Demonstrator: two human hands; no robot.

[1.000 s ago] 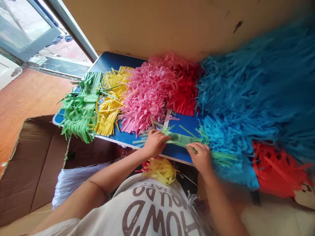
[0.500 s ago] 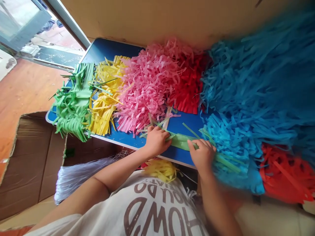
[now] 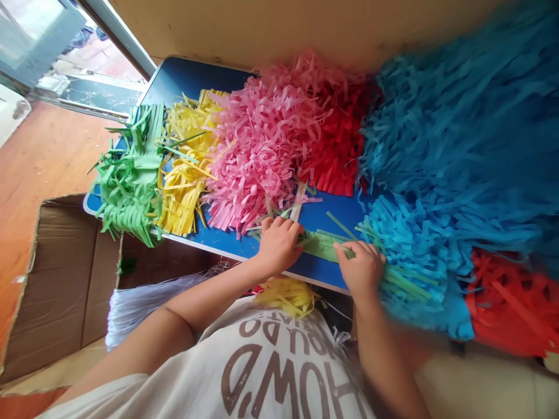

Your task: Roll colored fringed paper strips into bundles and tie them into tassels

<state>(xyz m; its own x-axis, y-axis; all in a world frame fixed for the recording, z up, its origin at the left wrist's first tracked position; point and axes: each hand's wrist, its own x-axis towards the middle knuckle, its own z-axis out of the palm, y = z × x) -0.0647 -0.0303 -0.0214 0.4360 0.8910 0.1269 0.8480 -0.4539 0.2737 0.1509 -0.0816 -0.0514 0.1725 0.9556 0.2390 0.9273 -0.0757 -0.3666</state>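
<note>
A strip of light green fringed paper (image 3: pixel 323 245) stretches between my two hands at the table's near edge. My left hand (image 3: pixel 280 241) has its fingers curled over the strip's left end, with loose pale green fringes poking out beyond it. At the other end my right hand (image 3: pixel 360 265) grips the strip, thumb extended along it; green fringes run out past this hand over the blue fringed paper (image 3: pixel 406 244). Just beyond my left hand sits a heap of pink fringed paper (image 3: pixel 262 151). The parts of the strip under my fingers are hidden.
The blue table (image 3: pixel 336 218) stands against a tan wall (image 3: pixel 271 29). Green (image 3: pixel 135 169), yellow (image 3: pixel 186 169) and red fringed paper (image 3: pixel 338 157) lie along it. More red paper (image 3: pixel 510 308) is at right. A cardboard box (image 3: pixel 65 279) stands at lower left, beside white strands (image 3: pixel 148 305).
The view has shifted slightly. Both hands keep their hold on the green paper strip, and the strip looks a little more gathered and narrower between them.
</note>
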